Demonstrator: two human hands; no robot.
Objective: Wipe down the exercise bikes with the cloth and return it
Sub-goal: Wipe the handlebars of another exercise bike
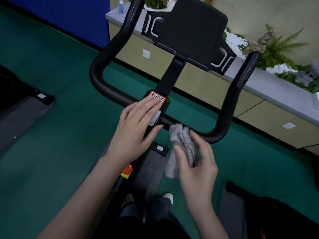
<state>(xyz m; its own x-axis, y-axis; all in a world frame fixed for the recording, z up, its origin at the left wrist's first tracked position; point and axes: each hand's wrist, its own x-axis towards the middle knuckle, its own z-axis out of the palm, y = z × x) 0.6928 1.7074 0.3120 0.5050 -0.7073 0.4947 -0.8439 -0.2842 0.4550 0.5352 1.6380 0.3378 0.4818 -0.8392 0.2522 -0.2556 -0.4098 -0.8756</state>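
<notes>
- Centrally, the left hand (136, 125) lies flat on the middle block of the black U-shaped exercise-bike handlebar (222, 121), fingers straight and slightly spread, fingertips on the red-bordered QR sticker (156, 96).
- The right hand (198, 168) pinches the fuzzy grey cloth (181, 137) between thumb and curled fingers, just right of that block.
- The cloth's upper end meets the near side of the crossbar; its lower end hangs below the hand.
- A black console plate (191, 31) stands above the bar.
- A red-and-yellow knob (127, 170) sits under the left wrist.
- Beyond, a blue spray bottle (121, 6) stands on a grey ledge (112, 15).
</notes>
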